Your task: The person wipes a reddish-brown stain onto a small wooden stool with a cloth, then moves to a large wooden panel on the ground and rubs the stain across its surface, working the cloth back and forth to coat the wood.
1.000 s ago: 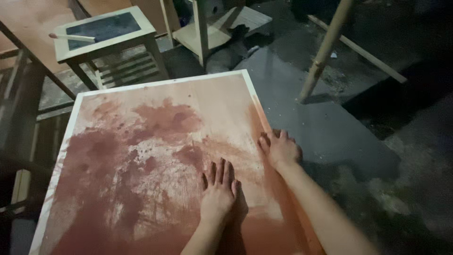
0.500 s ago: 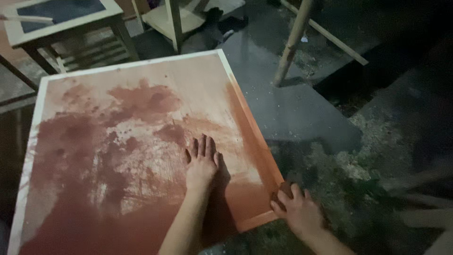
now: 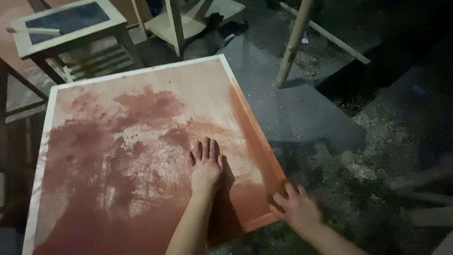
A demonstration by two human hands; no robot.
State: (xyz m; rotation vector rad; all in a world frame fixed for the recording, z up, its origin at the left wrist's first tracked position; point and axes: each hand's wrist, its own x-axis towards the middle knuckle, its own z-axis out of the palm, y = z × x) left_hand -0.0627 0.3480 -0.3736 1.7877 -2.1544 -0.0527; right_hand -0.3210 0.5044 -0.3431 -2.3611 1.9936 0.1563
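The right hand [image 3: 296, 209] curls over the near right corner of the board [image 3: 141, 141], gripping its edge. Just left of it, the left hand [image 3: 205, 166] lies flat and open on the red-stained face. The board looks stiff, broad and awkward, best held by its edges. A small table [image 3: 71, 23] stands beyond its far edge.

matt wooden board [image 3: 141, 141], blotchy red-brown stain; rough sawdust-strewn floor [image 3: 377, 141].
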